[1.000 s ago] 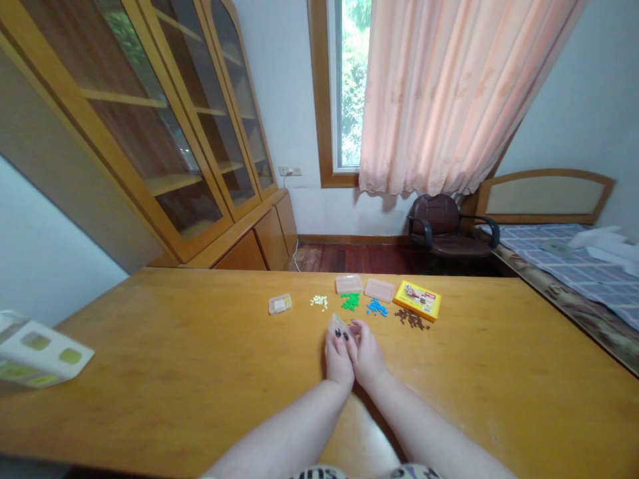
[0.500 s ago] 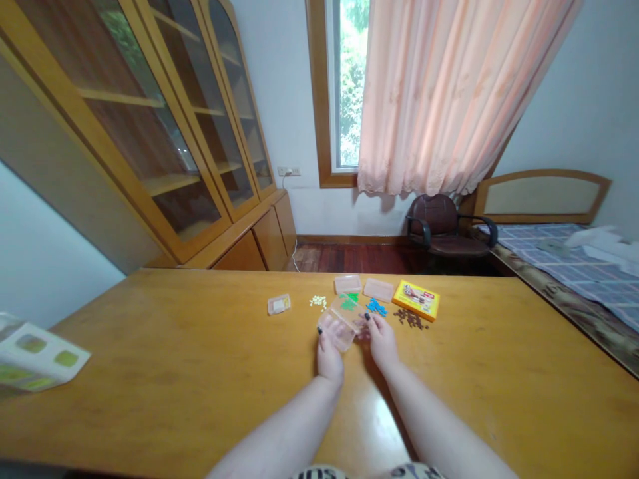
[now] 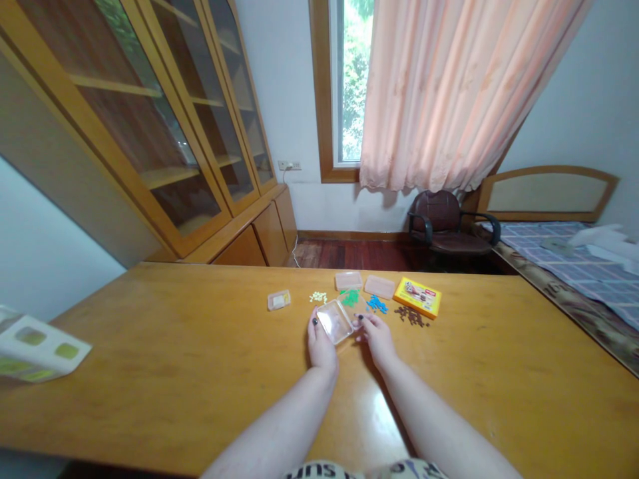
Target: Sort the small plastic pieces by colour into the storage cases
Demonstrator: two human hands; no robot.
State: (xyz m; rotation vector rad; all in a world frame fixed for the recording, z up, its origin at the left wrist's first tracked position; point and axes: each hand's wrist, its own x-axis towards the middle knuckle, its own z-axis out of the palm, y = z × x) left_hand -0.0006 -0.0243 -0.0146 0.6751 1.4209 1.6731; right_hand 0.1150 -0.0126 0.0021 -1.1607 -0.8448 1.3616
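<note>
My left hand and my right hand hold a small clear plastic box between them, gripping its opposite edges just above the wooden table. Its open hollow faces up and looks bare. Right behind the box lie loose green beads, with pale yellow beads to their left. Blue beads lie beyond my right hand, and brown beads lie further right.
Along the far table edge are a small clear box, two pinkish plastic boxes and a yellow printed carton. A white and green package sits at the left edge. Glass-fronted cabinets, a chair and a bed surround the table.
My hands have moved apart and back toward me, bringing the clear box out from between them. The box now lies flatter, with its hollow facing up, and no longer covers the green beads.
</note>
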